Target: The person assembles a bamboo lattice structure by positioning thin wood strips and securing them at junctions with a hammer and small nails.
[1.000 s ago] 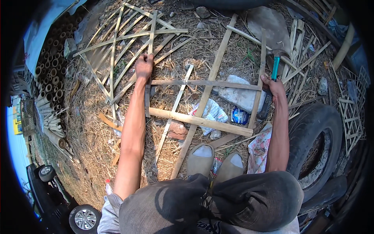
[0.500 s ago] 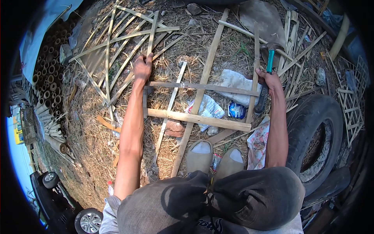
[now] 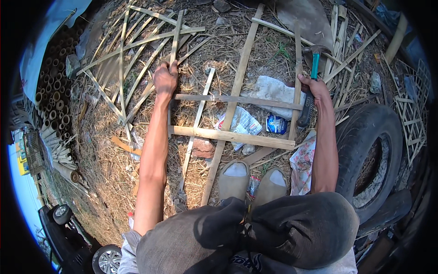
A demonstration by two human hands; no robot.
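I squat over a lattice of split bamboo slats (image 3: 228,135) lying on straw-covered ground. My left hand (image 3: 165,78) grips the left upright slat where the upper crosspiece (image 3: 237,99) meets it. In my right hand (image 3: 315,86) is a hammer with a teal and black handle (image 3: 312,86), its metal head up by the right upright slat (image 3: 297,68). A long diagonal slat (image 3: 235,91) runs under both crosspieces. My two feet in grey shoes (image 3: 235,176) rest just below the lower crosspiece.
A second bamboo lattice (image 3: 132,55) lies at upper left. Stacked bamboo poles (image 3: 57,96) line the left rim. A tyre (image 3: 369,150) lies at right, more lattice (image 3: 413,114) beyond it. Plastic wrappers (image 3: 242,123) and a patterned cloth (image 3: 303,160) sit under the frame. A vehicle wheel (image 3: 107,258) shows bottom left.
The view has shifted slightly down, so the frame sits higher in the picture. My right hand has lifted the hammer a little along the right slat. My left hand keeps its grip.
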